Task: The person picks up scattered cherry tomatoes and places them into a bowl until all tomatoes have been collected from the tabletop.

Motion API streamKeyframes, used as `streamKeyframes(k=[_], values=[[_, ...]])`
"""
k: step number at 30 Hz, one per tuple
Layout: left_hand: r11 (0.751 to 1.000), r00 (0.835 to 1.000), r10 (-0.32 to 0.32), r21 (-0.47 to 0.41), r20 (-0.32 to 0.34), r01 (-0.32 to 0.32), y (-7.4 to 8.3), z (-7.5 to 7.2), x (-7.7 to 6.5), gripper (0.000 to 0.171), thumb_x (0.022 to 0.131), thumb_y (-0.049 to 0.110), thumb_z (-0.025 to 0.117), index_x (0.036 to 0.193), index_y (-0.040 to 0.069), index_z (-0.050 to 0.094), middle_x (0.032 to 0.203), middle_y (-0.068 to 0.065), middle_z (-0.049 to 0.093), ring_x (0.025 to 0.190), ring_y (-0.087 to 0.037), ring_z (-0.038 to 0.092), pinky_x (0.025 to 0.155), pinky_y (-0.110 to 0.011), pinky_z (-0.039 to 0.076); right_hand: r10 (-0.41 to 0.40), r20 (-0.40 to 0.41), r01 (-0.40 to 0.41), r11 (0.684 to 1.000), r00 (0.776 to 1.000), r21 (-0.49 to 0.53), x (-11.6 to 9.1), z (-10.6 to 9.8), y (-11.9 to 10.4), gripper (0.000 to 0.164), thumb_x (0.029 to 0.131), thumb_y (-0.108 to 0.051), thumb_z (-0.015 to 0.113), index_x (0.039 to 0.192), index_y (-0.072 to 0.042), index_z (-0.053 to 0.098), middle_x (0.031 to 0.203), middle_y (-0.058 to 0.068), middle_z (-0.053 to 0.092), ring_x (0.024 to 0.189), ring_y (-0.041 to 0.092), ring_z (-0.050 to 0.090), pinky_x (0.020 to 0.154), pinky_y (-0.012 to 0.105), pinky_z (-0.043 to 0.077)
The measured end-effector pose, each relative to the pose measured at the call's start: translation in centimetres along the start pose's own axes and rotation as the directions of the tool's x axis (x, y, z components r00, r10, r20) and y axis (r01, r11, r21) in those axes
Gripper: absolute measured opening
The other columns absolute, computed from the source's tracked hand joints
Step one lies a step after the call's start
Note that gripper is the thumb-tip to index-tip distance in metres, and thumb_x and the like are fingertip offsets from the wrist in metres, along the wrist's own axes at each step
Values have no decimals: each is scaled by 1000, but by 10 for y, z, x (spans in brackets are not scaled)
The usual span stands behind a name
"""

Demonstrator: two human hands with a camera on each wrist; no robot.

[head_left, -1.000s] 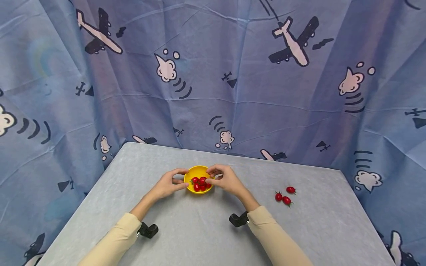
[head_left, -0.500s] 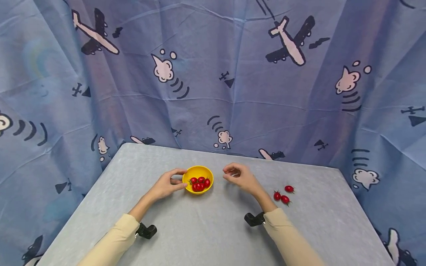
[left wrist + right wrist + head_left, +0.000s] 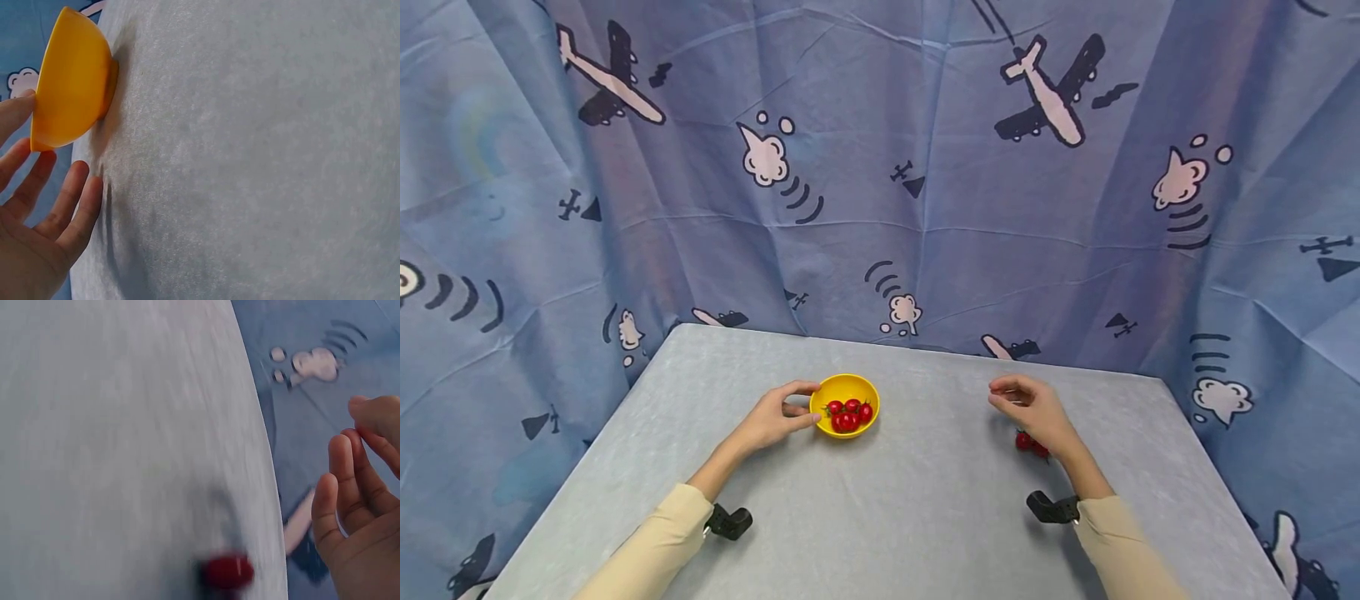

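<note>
A yellow bowl (image 3: 844, 385) with several red cherry tomatoes (image 3: 847, 418) inside stands left of the table's middle. My left hand (image 3: 775, 417) holds its left side by the rim, thumb and fingertips set apart on it. In the left wrist view the bowl (image 3: 75, 81) sits upright on its foot, its contents hidden. My right hand (image 3: 1033, 408), fingers loosely bent and holding nothing, hovers over the loose cherry tomatoes (image 3: 1024, 442) at the right and partly covers them. Blurred in the right wrist view, a cherry tomato (image 3: 230, 571) lies below that hand (image 3: 365, 506).
The table has a pale grey cover (image 3: 925, 517). Behind it hangs a blue curtain (image 3: 850, 250) with printed planes and clouds. Each wrist carries a black camera mount, one on the left (image 3: 728, 522) and one on the right (image 3: 1051, 507).
My right hand has left the bowl's right rim and moved right, over the loose cherry tomatoes. My left hand stays at the bowl. The view has shifted slightly.
</note>
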State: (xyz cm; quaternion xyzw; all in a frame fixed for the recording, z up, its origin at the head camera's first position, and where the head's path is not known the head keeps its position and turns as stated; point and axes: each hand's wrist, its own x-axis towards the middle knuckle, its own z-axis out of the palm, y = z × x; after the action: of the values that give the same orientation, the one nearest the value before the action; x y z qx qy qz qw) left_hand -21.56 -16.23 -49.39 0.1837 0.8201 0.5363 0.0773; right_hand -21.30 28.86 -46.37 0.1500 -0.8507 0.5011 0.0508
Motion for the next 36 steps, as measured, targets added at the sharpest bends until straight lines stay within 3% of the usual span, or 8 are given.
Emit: streamKeyframes(k=[7,13,17,20,27,36], values=[[1000,1000,-10,6,-4,10,3,0,-1,51,95,4,73,141,-6,53,138,-29,53,103,-39,68,92,-49,54,78,-67,-84,991,995,-104,-23,-45,38,32,97,-15,73,120,6,66,112,21,68,92,10,66,74,19,54],[1000,1000,-18,8,3,18,32,-1,-9,48,94,-1,71,137,-11,53,135,-33,53,103,-43,67,91,-51,54,79,-83,-93,979,993,-182,-38,-69,57,32,98,-14,72,121,6,66,115,23,66,94,2,62,75,17,51],[1000,1000,7,19,7,-7,40,-3,-13,48,93,-1,72,136,-12,53,133,-34,53,100,-42,68,88,-50,55,79,-82,-94,976,993,-198,-43,-74,64,32,96,-12,73,121,7,66,115,26,66,93,-1,61,72,17,52],[1000,1000,12,15,5,-12,40,-4,-13,48,93,-1,72,135,-13,53,133,-34,54,100,-42,68,88,-50,55,102,-86,-119,967,991,-226,-45,-74,67,35,94,-12,76,122,7,65,115,25,66,93,5,63,72,17,51],[1000,1000,-8,-15,9,8,36,-4,-14,47,94,-1,72,136,-12,54,135,-33,53,102,-43,67,91,-51,53,148,-67,-161,952,987,-262,-47,-72,74,49,91,-17,81,129,6,61,123,27,62,106,38,61,76,13,48],[1000,1000,1,-12,15,0,28,-5,-11,47,93,-3,72,136,-13,53,134,-34,53,103,-44,67,91,-53,53,209,-58,-217,937,976,-273,-42,-66,79,63,88,-24,83,136,6,54,125,29,59,110,42,58,79,22,48]])
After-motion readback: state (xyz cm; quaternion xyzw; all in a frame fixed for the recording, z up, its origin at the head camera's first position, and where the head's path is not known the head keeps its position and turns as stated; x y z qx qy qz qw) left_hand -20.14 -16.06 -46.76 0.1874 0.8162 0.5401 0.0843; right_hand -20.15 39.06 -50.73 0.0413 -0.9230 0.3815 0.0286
